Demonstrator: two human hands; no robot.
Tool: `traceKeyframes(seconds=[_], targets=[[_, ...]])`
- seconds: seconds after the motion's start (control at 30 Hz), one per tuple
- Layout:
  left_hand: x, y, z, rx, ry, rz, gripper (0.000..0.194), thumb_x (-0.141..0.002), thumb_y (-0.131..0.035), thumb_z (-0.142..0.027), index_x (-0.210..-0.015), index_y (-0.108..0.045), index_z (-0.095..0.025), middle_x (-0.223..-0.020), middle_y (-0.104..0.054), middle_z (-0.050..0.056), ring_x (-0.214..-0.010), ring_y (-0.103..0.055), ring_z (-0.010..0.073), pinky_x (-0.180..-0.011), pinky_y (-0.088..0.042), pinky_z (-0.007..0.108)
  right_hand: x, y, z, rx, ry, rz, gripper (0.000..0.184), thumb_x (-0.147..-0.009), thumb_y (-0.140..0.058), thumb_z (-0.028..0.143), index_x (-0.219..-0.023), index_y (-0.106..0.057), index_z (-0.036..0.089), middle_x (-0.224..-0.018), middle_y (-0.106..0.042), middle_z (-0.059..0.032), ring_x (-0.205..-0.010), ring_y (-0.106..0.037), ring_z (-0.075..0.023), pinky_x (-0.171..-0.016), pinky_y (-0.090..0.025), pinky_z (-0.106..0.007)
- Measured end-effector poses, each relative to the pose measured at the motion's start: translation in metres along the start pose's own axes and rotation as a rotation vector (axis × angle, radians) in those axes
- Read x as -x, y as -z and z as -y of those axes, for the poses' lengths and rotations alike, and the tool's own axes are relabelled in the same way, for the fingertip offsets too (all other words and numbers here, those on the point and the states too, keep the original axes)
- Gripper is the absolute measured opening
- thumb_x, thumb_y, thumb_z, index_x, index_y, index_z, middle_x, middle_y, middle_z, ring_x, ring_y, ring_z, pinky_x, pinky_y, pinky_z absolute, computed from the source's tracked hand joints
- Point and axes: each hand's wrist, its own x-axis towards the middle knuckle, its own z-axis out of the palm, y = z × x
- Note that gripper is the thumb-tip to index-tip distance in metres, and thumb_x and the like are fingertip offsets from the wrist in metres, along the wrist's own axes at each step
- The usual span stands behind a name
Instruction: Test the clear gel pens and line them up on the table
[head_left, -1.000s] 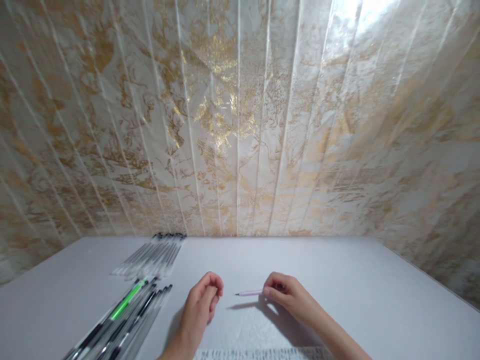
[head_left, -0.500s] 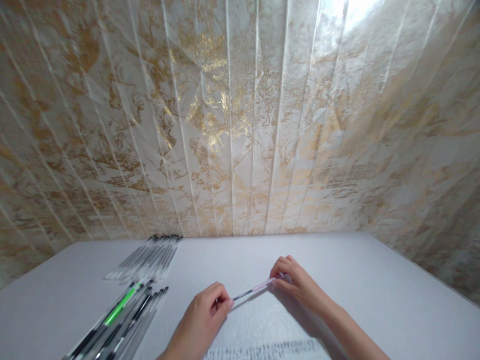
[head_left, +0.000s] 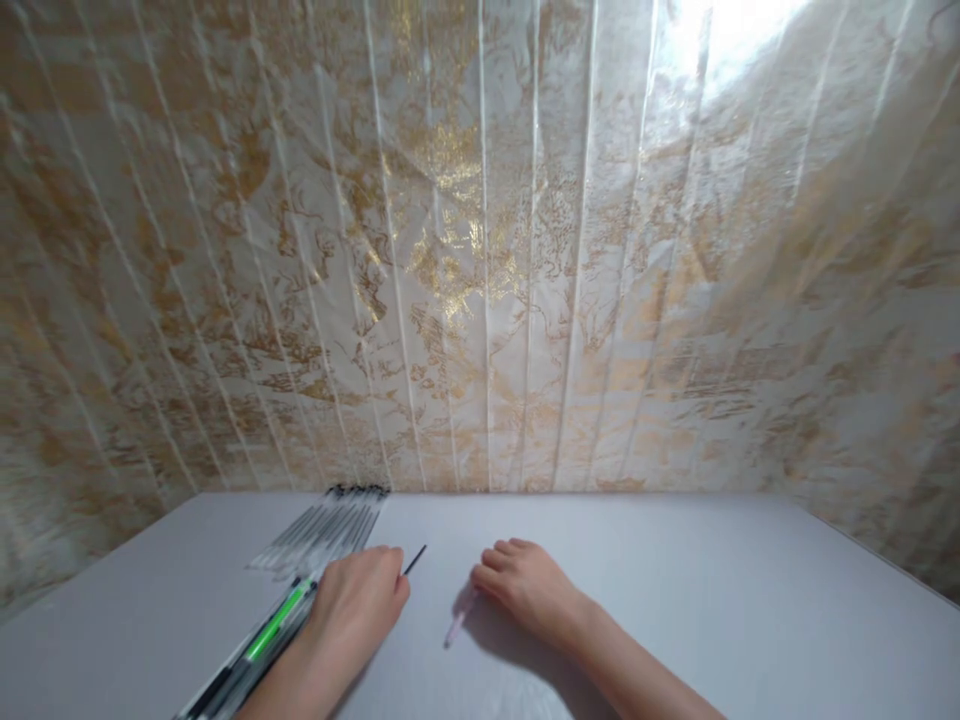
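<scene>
My left hand [head_left: 364,590] is closed around a thin dark stick that looks like a pen refill [head_left: 415,559]. One end of it points up and right out of my fingers; the rest is hidden. Lower right of it, my right hand [head_left: 525,585] grips a pale pinkish pen barrel [head_left: 460,620], which slants down and left just above or on the table. A gap separates the two pieces. Under and beside my left wrist lie several pens [head_left: 225,690], among them one with a bright green barrel [head_left: 276,622].
A row of thin, clear refill-like sticks with dark ends [head_left: 322,530] lies at the table's back left. The white table [head_left: 675,580] meets a wall-like sheet [head_left: 487,300] with gold patterns and vertical folds.
The pen has come apart: the refill went left with my left hand, the barrel stayed in my right, now angled downward. The view shifted, and the printed sheet at the bottom is out of sight.
</scene>
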Motion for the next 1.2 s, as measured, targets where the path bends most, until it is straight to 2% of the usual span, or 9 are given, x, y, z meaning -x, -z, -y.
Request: traceKeyframes(seconds=[0.07,0.17,0.3,0.5,0.67,0.83,0.97,1.07,1.2], targets=[[-0.006,0.005,0.005,0.001,0.059,-0.068,0.028,-0.087,-0.039,-0.018,-0.084,-0.067,-0.016,-0.085,-0.073,0.014,-0.084,-0.069,0.0319,-0.065,-0.043,0.033,-0.042,-0.012,0.006,-0.086,-0.013,0.016,0.014,-0.092,-0.052,0.022,-0.088,-0.065,0.021,-0.086,-0.068,-0.0055,-0.078,-0.059,-0.0175,-0.071,-0.039,-0.027],[-0.020,0.014,0.016,0.004,0.142,-0.162,0.030,-0.088,-0.038,-0.022,-0.085,-0.067,-0.018,-0.085,-0.073,0.013,-0.082,-0.069,0.0310,-0.065,-0.044,0.033,-0.096,-0.024,0.005,-0.278,-0.154,0.006,0.012,-0.090,-0.054,0.019,-0.087,-0.065,0.021,-0.095,-0.068,-0.0064,-0.090,-0.060,-0.0193,-0.078,-0.041,-0.027],[-0.037,0.009,0.027,0.022,0.166,-0.149,0.030,-0.088,-0.038,-0.022,-0.086,-0.068,-0.017,-0.086,-0.074,0.014,-0.083,-0.069,0.0286,-0.067,-0.046,0.032,-0.132,-0.034,0.008,-0.377,-0.314,-0.086,0.017,-0.089,-0.049,0.012,-0.096,-0.063,0.020,-0.102,-0.068,-0.0085,-0.100,-0.060,-0.0199,-0.081,-0.042,-0.027],[-0.042,-0.024,-0.002,0.113,0.016,-0.081,0.028,-0.087,-0.043,-0.020,-0.092,-0.071,-0.019,-0.092,-0.074,0.013,-0.088,-0.070,0.0274,-0.070,-0.047,0.032,-0.117,-0.046,0.020,-0.578,-0.593,-0.163,0.024,-0.092,-0.038,0.013,-0.114,-0.048,0.011,-0.073,-0.069,-0.0045,-0.063,-0.064,-0.0142,-0.057,-0.044,-0.021],[-0.044,-0.033,-0.021,0.150,-0.062,-0.017,0.027,-0.083,-0.046,-0.018,-0.088,-0.073,-0.020,-0.091,-0.075,0.012,-0.089,-0.070,0.0265,-0.070,-0.047,0.030,-0.097,-0.042,0.016,-0.652,-0.666,-0.185,0.025,-0.080,-0.047,0.005,-0.102,-0.054,0.015,-0.068,-0.068,-0.0015,-0.062,-0.063,-0.0140,-0.056,-0.042,-0.020],[-0.054,-0.026,-0.006,0.109,-0.038,-0.035,0.026,-0.083,-0.047,-0.016,-0.096,-0.069,-0.021,-0.096,-0.073,0.009,-0.091,-0.068,0.0231,-0.075,-0.046,0.028,-0.094,-0.030,0.015,-0.672,-0.642,-0.142,0.013,-0.081,-0.050,0.012,-0.082,-0.062,0.017,-0.060,-0.067,-0.0021,-0.056,-0.061,-0.0147,-0.057,-0.041,-0.022],[-0.064,-0.025,0.005,0.023,0.038,-0.096,0.030,-0.082,-0.048,-0.010,-0.107,-0.064,-0.011,-0.110,-0.067,0.018,-0.107,-0.061,0.0286,-0.085,-0.045,0.034,-0.095,-0.026,0.024,-0.562,-0.619,-0.130,0.022,-0.075,-0.056,0.011,-0.094,-0.065,0.017,-0.079,-0.072,-0.0080,-0.075,-0.065,-0.0202,-0.065,-0.040,-0.026],[-0.069,-0.028,0.008,-0.009,0.063,-0.114,0.032,-0.083,-0.047,-0.008,-0.110,-0.063,-0.008,-0.112,-0.065,0.020,-0.110,-0.058,0.0296,-0.087,-0.045,0.034,-0.094,-0.023,0.029,-0.455,-0.507,-0.033,0.034,-0.073,-0.057,0.013,-0.106,-0.065,0.020,-0.081,-0.072,-0.0057,-0.077,-0.065,-0.0216,-0.063,-0.040,-0.026],[-0.069,-0.029,0.011,-0.012,0.093,-0.102,0.028,-0.086,-0.045,-0.011,-0.106,-0.064,-0.008,-0.100,-0.069,0.021,-0.103,-0.063,0.0291,-0.081,-0.048,0.033,-0.092,-0.013,0.029,-0.478,-0.308,0.141,0.035,-0.067,-0.069,0.022,-0.102,-0.071,0.024,-0.089,-0.071,-0.0041,-0.078,-0.064,-0.0208,-0.062,-0.041,-0.025]])
